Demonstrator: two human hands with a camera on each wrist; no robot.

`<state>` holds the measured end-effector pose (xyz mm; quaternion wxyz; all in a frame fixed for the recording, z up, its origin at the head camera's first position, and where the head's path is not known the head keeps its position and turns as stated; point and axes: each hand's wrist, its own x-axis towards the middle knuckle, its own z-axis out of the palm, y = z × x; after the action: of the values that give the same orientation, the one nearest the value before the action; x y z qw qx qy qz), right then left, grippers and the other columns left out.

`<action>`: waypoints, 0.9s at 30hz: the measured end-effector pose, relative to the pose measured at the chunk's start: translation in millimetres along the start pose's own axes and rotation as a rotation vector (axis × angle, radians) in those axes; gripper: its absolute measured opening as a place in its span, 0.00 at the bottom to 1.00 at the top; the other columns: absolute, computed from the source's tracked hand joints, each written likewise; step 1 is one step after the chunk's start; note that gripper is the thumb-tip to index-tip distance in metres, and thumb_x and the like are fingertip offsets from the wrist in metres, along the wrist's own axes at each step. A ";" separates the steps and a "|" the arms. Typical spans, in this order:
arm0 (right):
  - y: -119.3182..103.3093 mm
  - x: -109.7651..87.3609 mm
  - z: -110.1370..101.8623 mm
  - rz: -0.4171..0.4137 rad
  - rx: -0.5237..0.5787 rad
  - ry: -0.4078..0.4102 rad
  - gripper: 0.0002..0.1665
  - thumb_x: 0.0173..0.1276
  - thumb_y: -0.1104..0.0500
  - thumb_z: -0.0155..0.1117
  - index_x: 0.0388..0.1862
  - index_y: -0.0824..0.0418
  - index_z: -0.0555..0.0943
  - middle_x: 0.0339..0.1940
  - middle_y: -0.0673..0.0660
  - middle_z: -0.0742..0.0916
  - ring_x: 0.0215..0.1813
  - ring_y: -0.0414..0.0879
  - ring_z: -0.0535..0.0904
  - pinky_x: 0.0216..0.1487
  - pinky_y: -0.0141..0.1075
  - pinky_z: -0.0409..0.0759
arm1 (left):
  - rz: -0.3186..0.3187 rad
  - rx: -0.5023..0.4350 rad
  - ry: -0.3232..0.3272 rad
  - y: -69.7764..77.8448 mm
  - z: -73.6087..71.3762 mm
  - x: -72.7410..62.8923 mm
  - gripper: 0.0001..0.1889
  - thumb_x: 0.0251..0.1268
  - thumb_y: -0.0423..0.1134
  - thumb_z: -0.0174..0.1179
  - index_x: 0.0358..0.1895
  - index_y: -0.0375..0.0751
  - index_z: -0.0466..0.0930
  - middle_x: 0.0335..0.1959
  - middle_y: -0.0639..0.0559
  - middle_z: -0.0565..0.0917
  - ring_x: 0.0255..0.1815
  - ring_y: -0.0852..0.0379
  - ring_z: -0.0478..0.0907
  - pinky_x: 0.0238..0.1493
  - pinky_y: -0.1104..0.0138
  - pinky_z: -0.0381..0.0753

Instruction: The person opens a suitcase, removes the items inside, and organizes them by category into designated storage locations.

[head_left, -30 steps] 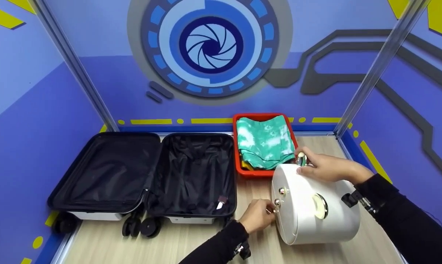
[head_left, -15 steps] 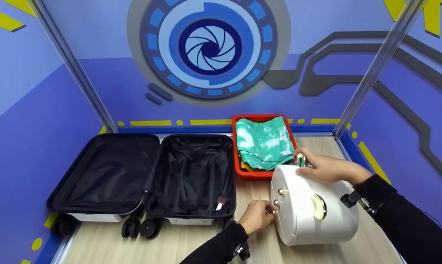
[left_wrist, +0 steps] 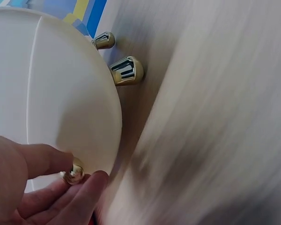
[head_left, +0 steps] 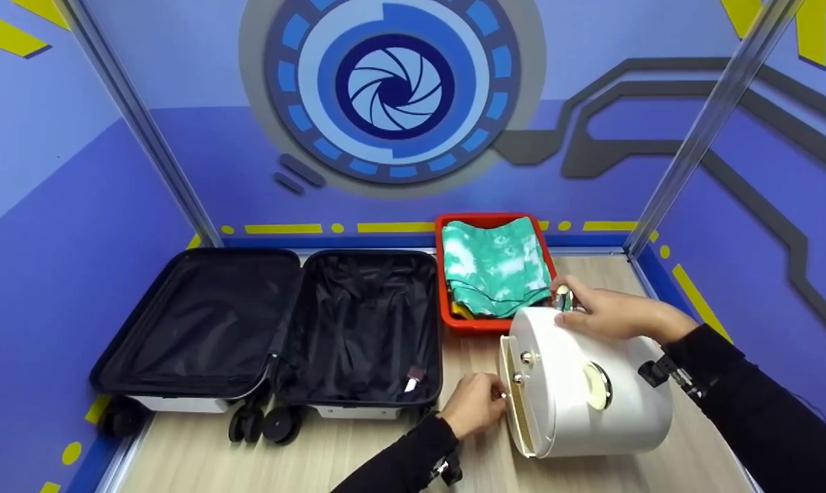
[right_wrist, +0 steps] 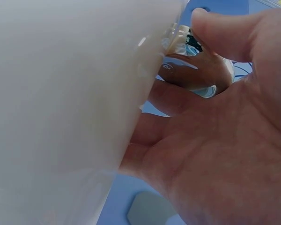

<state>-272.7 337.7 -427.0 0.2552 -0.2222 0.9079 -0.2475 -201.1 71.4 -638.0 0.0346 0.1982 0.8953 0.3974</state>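
A white rounded case (head_left: 611, 418) with gold-coloured fittings stands at the right of the table. On its left end a flat white panel (head_left: 507, 383) stands partly out from the body, leaving a gap along its edge. My left hand (head_left: 478, 407) is at this panel, and its thumb and fingers pinch a small gold knob (left_wrist: 75, 174) there. Two larger gold fittings show beyond it; the nearer gold fitting (left_wrist: 129, 71) is rounded. My right hand (head_left: 601, 311) holds the case at its top, around a shiny metal fitting (head_left: 564, 298); part of its fingers is hidden behind the case.
A black-lined suitcase (head_left: 358, 322) lies spread open on the left, its wheels (head_left: 281, 424) toward me. Behind the white case is a red basket (head_left: 474, 327) with folded green-and-white cloth (head_left: 498, 267). Blue printed walls (head_left: 392, 205) enclose the table (head_left: 468, 472).
My left hand has moved slightly left with the knob, and the end panel has come out from the white case. The right hand stays at the top of the case.
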 end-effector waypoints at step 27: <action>-0.8 0.0 0.6 -0.002 -0.009 0.005 0.30 0.87 0.42 0.59 0.77 0.47 0.60 0.59 0.70 0.86 0.56 0.57 0.87 0.51 0.48 0.89 | 0.000 0.412 0.289 -8.7 -13.3 -47.9 0.08 0.58 0.21 0.67 0.29 0.39 0.86 0.26 0.44 0.90 0.27 0.43 0.91 0.25 0.58 0.86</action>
<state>-272.2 336.8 -427.0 0.2514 -0.2235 0.9095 -0.2441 -162.8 38.5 -639.8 -0.1348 0.1421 0.9531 0.2306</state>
